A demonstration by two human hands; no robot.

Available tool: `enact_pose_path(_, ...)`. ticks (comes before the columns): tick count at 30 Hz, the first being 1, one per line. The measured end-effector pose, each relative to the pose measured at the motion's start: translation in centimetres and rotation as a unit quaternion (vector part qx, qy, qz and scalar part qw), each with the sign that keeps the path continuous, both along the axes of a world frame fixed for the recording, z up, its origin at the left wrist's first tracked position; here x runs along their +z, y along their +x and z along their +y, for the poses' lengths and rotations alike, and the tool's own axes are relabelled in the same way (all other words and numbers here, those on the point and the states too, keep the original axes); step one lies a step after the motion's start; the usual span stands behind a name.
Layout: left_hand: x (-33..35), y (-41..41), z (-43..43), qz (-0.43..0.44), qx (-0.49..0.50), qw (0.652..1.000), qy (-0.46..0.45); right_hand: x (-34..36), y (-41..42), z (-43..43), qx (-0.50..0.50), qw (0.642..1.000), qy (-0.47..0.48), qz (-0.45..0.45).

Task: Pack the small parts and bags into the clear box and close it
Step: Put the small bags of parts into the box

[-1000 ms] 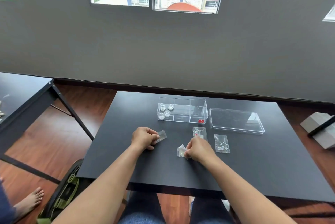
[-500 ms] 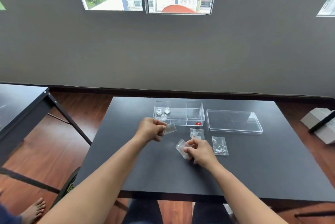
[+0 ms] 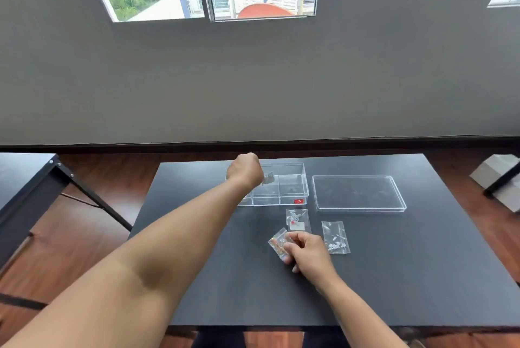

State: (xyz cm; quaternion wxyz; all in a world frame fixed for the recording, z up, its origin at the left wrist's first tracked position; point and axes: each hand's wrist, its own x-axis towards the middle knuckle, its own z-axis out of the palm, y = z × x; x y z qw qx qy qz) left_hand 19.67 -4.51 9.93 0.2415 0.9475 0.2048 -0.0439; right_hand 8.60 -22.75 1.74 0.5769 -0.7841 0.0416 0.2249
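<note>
Reaching over the box (image 3: 284, 184), the left hand (image 3: 245, 169) is clenched and seems to pinch a small bag (image 3: 269, 178) above the middle compartment; I cannot tell the grip exactly. It should lower the bag flat before letting go. The right hand (image 3: 305, 252) grasps another bag (image 3: 278, 243) on the table (image 3: 197, 277). Two bags lie beside it, and the lid (image 3: 358, 193) waits right of the box.

Clear box (image 3: 292, 178) sticker (image 3: 299, 201): red, print too small to read.
Bag (image 3: 297, 219) label: white with red dot, no legible text.
</note>
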Motion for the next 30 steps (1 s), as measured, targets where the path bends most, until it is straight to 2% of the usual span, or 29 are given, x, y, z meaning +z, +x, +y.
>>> enact_pose_path(7, -0.8, 0.8, -1.0, 0.046, -0.067, 0.99, 0.113, -0.1, -0.1, -0.2, 0.004, 1.0, 0.017, -0.001)
enact_pose_path(11, -0.9, 0.9, -0.8, 0.048, -0.081, 0.989, 0.113, 0.3, -0.2, -0.4, -0.006, 0.999, 0.049, 0.0)
enact_pose_path(15, -0.1, 0.4, 0.4, -0.017, -0.051, 0.994, 0.09, 1.0, 0.2, -1.0, -0.035, 0.997, 0.074, -0.007)
enact_pose_path(19, -0.3, -1.3, 3.6, -0.097, 0.038, 0.994, 0.04, 3.0, 2.8, -1.1, -0.07, 0.993, 0.082, -0.052)
enact_pose_path(23, -1.6, -3.4, 6.7, -0.068, 0.117, 0.991, -0.019, 5.2, 6.8, 0.3, -0.062, 0.991, 0.048, -0.108)
enact_pose_path(27, -2.7, -5.2, 7.6, -0.052, 0.156, 0.976, -0.141, 6.6, 10.1, 3.4, -0.028, 0.99, -0.027, -0.132)
enact_pose_path(30, -2.8, -5.9, 7.3, -0.055, 0.17, 0.963, -0.203, 6.6, 11.6, 5.7, 0.023, 0.971, -0.161, -0.175)
